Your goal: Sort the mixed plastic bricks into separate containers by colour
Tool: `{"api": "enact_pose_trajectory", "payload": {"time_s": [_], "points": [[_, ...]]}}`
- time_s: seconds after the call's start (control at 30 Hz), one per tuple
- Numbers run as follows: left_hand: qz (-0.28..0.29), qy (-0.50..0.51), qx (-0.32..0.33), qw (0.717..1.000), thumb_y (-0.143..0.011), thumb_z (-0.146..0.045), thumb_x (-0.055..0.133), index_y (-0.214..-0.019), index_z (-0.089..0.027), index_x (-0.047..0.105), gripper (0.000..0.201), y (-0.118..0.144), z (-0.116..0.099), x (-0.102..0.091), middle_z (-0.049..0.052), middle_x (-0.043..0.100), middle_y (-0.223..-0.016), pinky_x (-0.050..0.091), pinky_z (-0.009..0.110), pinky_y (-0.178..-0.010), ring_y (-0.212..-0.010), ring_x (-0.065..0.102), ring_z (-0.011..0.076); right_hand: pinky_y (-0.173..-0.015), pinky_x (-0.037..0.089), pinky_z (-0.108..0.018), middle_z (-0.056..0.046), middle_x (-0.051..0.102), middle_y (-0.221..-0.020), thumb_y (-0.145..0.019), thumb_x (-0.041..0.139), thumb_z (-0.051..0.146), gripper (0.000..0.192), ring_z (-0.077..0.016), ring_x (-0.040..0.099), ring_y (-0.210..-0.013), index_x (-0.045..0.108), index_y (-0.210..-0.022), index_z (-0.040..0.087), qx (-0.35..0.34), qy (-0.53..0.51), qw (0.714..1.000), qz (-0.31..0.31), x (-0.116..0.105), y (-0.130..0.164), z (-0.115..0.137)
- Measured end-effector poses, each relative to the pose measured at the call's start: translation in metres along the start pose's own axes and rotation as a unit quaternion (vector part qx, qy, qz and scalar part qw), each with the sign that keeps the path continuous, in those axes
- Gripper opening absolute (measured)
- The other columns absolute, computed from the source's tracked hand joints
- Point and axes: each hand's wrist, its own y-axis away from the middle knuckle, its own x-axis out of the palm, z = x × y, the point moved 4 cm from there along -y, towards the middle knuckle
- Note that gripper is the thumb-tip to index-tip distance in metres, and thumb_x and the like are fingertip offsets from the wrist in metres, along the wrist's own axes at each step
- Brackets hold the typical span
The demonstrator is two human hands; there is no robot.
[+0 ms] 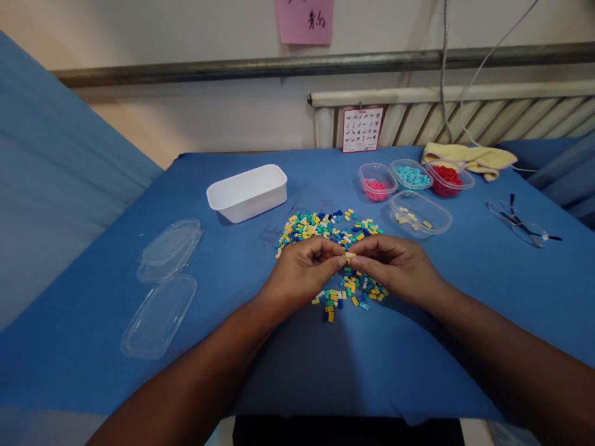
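Observation:
My left hand [304,269] and my right hand [395,263] meet at the fingertips over a pile of small coloured bricks [328,229]. Both pinch a small cream brick piece [349,256] between thumbs and forefingers, just above the blue table cover [279,365]. More loose bricks [353,294] lie under and between the hands, in yellow, green, blue and white.
A white tub [247,192] stands at the back left. Clear lids [165,282] lie at the left. Clear tubs hold pink bricks [377,181], light blue bricks [411,175], red bricks [447,178] and a few cream bricks [419,214]. Eyeglasses [520,224] and a yellow cloth [469,158] lie at the right.

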Motion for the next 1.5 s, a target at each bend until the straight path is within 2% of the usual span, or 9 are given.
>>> {"api": "enact_pose_trajectory", "payload": {"time_s": [0.17, 0.4, 0.5, 0.63, 0.77, 0.97, 1.17, 1.33, 1.5], "points": [[-0.025, 0.012, 0.008, 1.000, -0.087, -0.031, 0.084, -0.092, -0.018, 0.077, 0.015, 0.000, -0.001, 0.004, 0.000, 0.076, -0.083, 0.053, 0.023, -0.069, -0.074, 0.068, 0.0118, -0.072, 0.060, -0.029, -0.002, 0.082, -0.087, -0.088, 0.090, 0.037, 0.016, -0.0152, 0.074, -0.077, 0.086, -0.098, 0.025, -0.009, -0.016, 1.000, -0.025, -0.001, 0.000, 0.004], [-0.022, -0.139, 0.133, 0.981, -0.098, -0.022, 0.075, -0.093, -0.019, 0.075, 0.006, 0.002, -0.010, 0.006, -0.001, 0.076, -0.087, 0.053, 0.027, -0.076, -0.080, 0.069, 0.0127, -0.070, 0.061, -0.029, -0.001, 0.080, -0.081, -0.082, 0.095, 0.041, 0.024, -0.0146, 0.073, -0.072, 0.083, -0.093, 0.023, 0.027, -0.066, 0.997, -0.027, 0.002, -0.003, 0.005], [0.006, -0.235, 0.206, 0.950, -0.102, -0.023, 0.072, -0.097, -0.019, 0.078, 0.008, 0.003, -0.009, 0.003, 0.002, 0.077, -0.092, 0.053, 0.031, -0.082, -0.087, 0.070, 0.0159, -0.063, 0.060, -0.028, 0.000, 0.079, -0.076, -0.079, 0.096, 0.042, 0.028, -0.0139, 0.071, -0.065, 0.082, -0.092, 0.022, 0.042, -0.058, 0.996, -0.045, -0.005, -0.007, 0.009], [0.087, -0.364, 0.261, 0.890, -0.104, -0.023, 0.067, -0.100, -0.021, 0.082, 0.016, 0.007, -0.004, 0.009, 0.005, 0.075, -0.097, 0.051, 0.036, -0.087, -0.094, 0.069, 0.0199, -0.062, 0.061, -0.028, -0.002, 0.080, -0.078, -0.082, 0.094, 0.044, 0.029, -0.0155, 0.074, -0.066, 0.082, -0.095, 0.022, 0.040, -0.023, 0.994, -0.098, -0.021, -0.011, 0.017], [0.147, -0.434, 0.253, 0.852, -0.108, -0.026, 0.059, -0.104, -0.024, 0.084, 0.026, 0.012, -0.003, 0.016, 0.006, 0.075, -0.101, 0.048, 0.039, -0.087, -0.098, 0.068, 0.0223, -0.064, 0.062, -0.029, -0.002, 0.080, -0.079, -0.084, 0.093, 0.044, 0.028, -0.0158, 0.075, -0.067, 0.082, -0.098, 0.023, 0.034, -0.002, 0.991, -0.128, -0.031, -0.012, 0.021], [0.157, -0.487, 0.222, 0.830, -0.107, -0.026, 0.058, -0.099, -0.020, 0.079, 0.023, 0.009, -0.010, 0.005, 0.008, 0.075, -0.104, 0.045, 0.043, -0.089, -0.100, 0.066, 0.0252, -0.065, 0.063, -0.031, -0.002, 0.079, -0.078, -0.087, 0.091, 0.045, 0.027, -0.0160, 0.073, -0.066, 0.081, -0.098, 0.022, 0.010, 0.018, 0.992, -0.125, -0.032, -0.012, 0.023], [0.167, -0.497, 0.189, 0.830, -0.099, -0.017, 0.058, -0.100, -0.019, 0.077, 0.019, 0.006, -0.011, -0.003, 0.008, 0.075, -0.103, 0.046, 0.042, -0.089, -0.101, 0.067, 0.0263, -0.064, 0.061, -0.030, -0.002, 0.079, -0.078, -0.086, 0.092, 0.044, 0.027, -0.0157, 0.073, -0.066, 0.081, -0.096, 0.023, 0.007, 0.014, 0.992, -0.125, -0.032, -0.012, 0.024], [0.171, -0.493, 0.175, 0.835, -0.089, -0.011, 0.058, -0.112, -0.018, 0.077, 0.030, 0.008, -0.012, -0.005, 0.009, 0.076, -0.114, 0.048, 0.044, -0.097, -0.110, 0.068, 0.0284, -0.064, 0.061, -0.029, -0.001, 0.079, -0.078, -0.087, 0.092, 0.042, 0.025, -0.0152, 0.073, -0.066, 0.081, -0.097, 0.022, 0.006, 0.015, 0.992, -0.124, -0.032, -0.012, 0.023], [0.161, -0.499, 0.168, 0.835, -0.094, -0.019, 0.061, -0.106, -0.019, 0.077, 0.019, 0.009, -0.012, -0.002, 0.010, 0.076, -0.108, 0.047, 0.045, -0.095, -0.105, 0.067, 0.0280, -0.065, 0.062, -0.031, -0.002, 0.079, -0.078, -0.086, 0.092, 0.045, 0.027, -0.0157, 0.072, -0.066, 0.081, -0.096, 0.023, 0.001, 0.020, 0.992, -0.128, -0.032, -0.012, 0.023]]}}
